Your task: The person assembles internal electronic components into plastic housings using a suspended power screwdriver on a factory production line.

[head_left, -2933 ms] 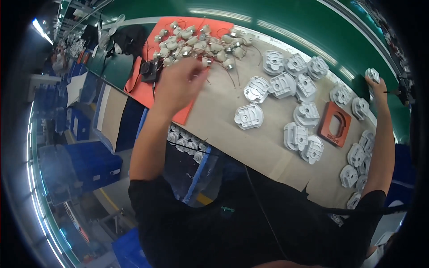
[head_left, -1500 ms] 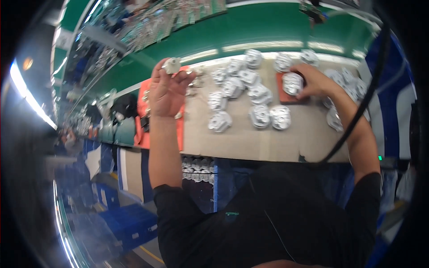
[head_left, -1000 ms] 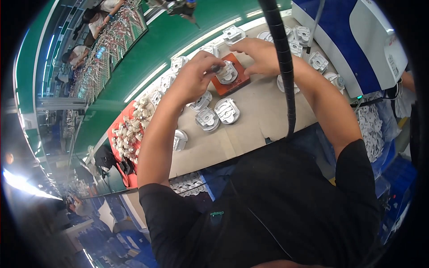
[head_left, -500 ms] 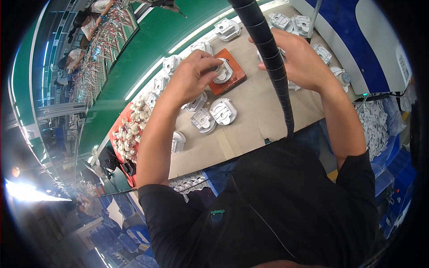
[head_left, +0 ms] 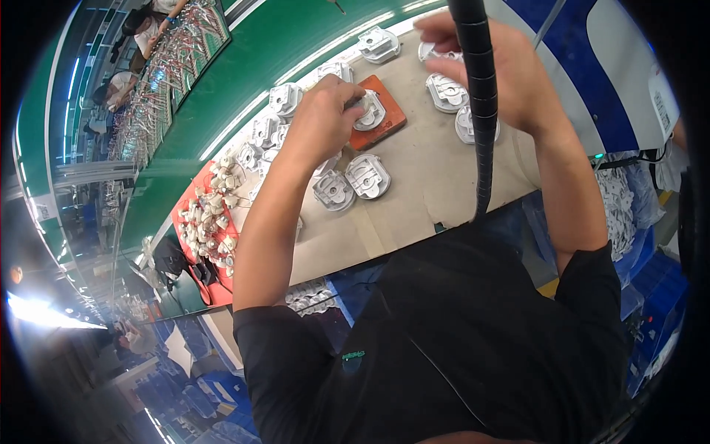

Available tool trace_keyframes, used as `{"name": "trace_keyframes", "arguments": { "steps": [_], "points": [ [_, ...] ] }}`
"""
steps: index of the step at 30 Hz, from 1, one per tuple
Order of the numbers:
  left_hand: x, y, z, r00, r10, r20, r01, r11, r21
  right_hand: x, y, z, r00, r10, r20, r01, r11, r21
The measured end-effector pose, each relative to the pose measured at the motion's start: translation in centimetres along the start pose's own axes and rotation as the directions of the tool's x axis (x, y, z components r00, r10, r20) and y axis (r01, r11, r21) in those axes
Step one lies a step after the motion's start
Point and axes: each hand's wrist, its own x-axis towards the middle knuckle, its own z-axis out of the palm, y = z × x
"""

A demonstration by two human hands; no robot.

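Note:
A round white plastic housing (head_left: 369, 111) lies on an orange-brown block (head_left: 394, 122). My left hand (head_left: 325, 118) reaches over its left side, fingertips and thumb closed on it; the fingertips are partly hidden. Farther back on the right, my right hand (head_left: 510, 78) has its fingers and thumb around another white housing (head_left: 438, 52), partly covered by them. A black ribbed tube (head_left: 481, 96) crosses in front of that hand. Two similar housings (head_left: 447, 92) rest just nearer than the right hand, beside the tube.
More white housings (head_left: 367, 177) sit on the brown worktop (head_left: 407, 192), several in a row along its left edge. Small cream parts (head_left: 207, 222) are heaped on a red surface at the left. A blue-and-white machine (head_left: 614, 89) bounds the right side. Other people sit far left.
My right hand has moved away from my body, towards the back of the worktop, uncovering housings beneath it. My left hand stays at the housing on the block.

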Motion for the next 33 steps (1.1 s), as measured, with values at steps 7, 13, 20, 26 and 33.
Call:
{"name": "trace_keyframes", "arguments": {
  "steps": [7,13,20,26,33],
  "points": [
    [-1.2,0.0,1.0,0.994,-0.028,-0.103,0.026,1.0,-0.013,9.5,-5.7,1.7,0.839,-0.375,-0.394,0.387,0.921,-0.053],
    [-2.5,-1.0,2.1,0.969,-0.066,-0.237,0.037,0.991,-0.127,18.1,-10.0,6.0,0.878,-0.395,-0.27,0.403,0.915,-0.03],
    [-1.9,-1.5,2.9,0.962,-0.132,-0.241,0.07,0.966,-0.248,19.8,-8.7,9.1,0.899,-0.109,-0.424,0.216,0.953,0.212],
    [-1.8,-1.6,3.3,0.946,-0.154,-0.286,0.058,0.946,-0.319,13.1,-6.1,8.2,0.885,-0.168,-0.434,0.289,0.93,0.228],
    [-1.7,-1.8,3.0,0.953,-0.219,-0.21,0.124,0.912,-0.392,10.7,-3.1,10.6,0.923,-0.091,-0.374,0.237,0.899,0.367]
  ]
}}
